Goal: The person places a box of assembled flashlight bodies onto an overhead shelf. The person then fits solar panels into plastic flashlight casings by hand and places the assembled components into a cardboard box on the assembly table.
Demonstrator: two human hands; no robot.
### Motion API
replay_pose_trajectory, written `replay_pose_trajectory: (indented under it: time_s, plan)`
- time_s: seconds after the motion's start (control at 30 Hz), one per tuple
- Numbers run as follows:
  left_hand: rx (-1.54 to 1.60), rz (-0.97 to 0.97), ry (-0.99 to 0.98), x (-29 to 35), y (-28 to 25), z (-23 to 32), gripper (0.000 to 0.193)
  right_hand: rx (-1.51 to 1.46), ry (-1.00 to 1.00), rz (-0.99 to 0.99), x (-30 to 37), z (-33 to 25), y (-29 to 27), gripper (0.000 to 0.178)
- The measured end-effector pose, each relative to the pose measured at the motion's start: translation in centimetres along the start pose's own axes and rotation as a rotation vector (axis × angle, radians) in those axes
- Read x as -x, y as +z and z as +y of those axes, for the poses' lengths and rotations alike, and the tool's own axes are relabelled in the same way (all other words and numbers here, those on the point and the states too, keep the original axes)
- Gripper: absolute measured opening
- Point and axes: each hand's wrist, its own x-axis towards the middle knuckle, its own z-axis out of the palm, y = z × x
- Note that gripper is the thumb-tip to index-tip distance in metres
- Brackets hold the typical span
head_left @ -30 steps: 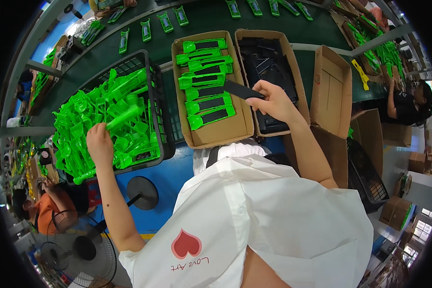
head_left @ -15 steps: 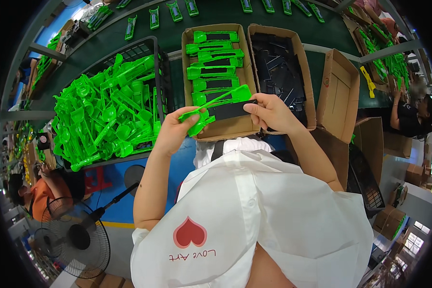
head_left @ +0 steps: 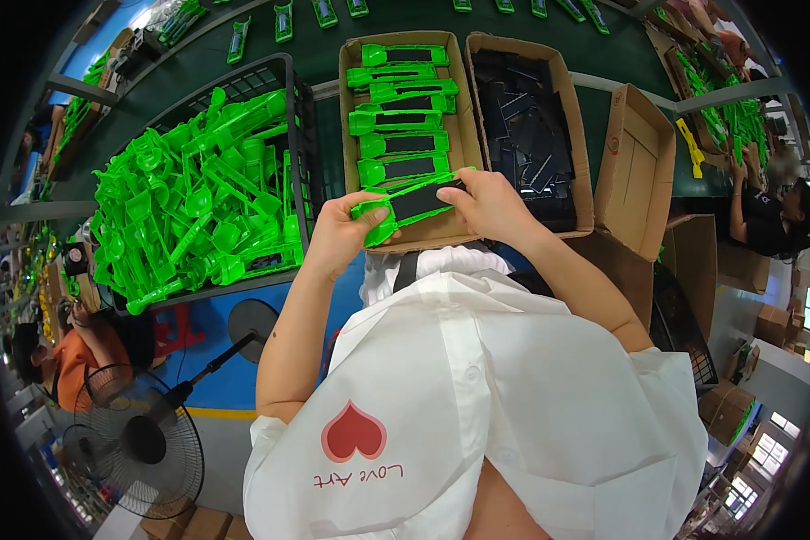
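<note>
Between my two hands is a bright green plastic frame [head_left: 375, 234] with a flat, scoop-like end, tilted over the near end of a cardboard box. My left hand [head_left: 337, 236] pinches that wide end. A black rectangular panel [head_left: 416, 203] lies along the frame's opening. Thumb on top, my right hand [head_left: 490, 205] grips the panel's right end together with the frame; whether it is fully seated I cannot tell. Beyond my hands, several green frames with black panels [head_left: 403, 144] lie in a column inside the box [head_left: 461, 135].
A black crate [head_left: 301, 171] heaped with green parts [head_left: 189, 200] stands left. Loose black panels [head_left: 522, 117] fill a box [head_left: 578, 162] on the right, beside another tilted box [head_left: 637, 171]. Green pieces lie on the dark green belt [head_left: 405, 20]. A fan [head_left: 144, 439] stands lower left; co-workers sit both sides.
The black panel has come down onto the green frame, and the frame's long arm now lies along it instead of sticking up apart. My right hand has moved slightly left and closer to my left.
</note>
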Motion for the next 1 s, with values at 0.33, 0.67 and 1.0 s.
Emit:
replay_pose_trajectory:
  time_s: [0.33,0.67,1.0]
  plan:
    - [0.0,-0.023,0.097,-0.2,-1.1,-1.8,0.018,-0.243,0.194,-0.124,-1.1,0.2,-1.1,0.047]
    - [-1.431,0.176,0.129,-2.2,3.8,-1.7,0.036,0.205,-0.044,0.199,-1.7,2.4,2.1,0.039]
    - [-0.332,0.135,-0.077,-4.4,1.2,-2.7,0.033,0.087,0.035,-0.04,-2.4,8.1,0.5,0.029]
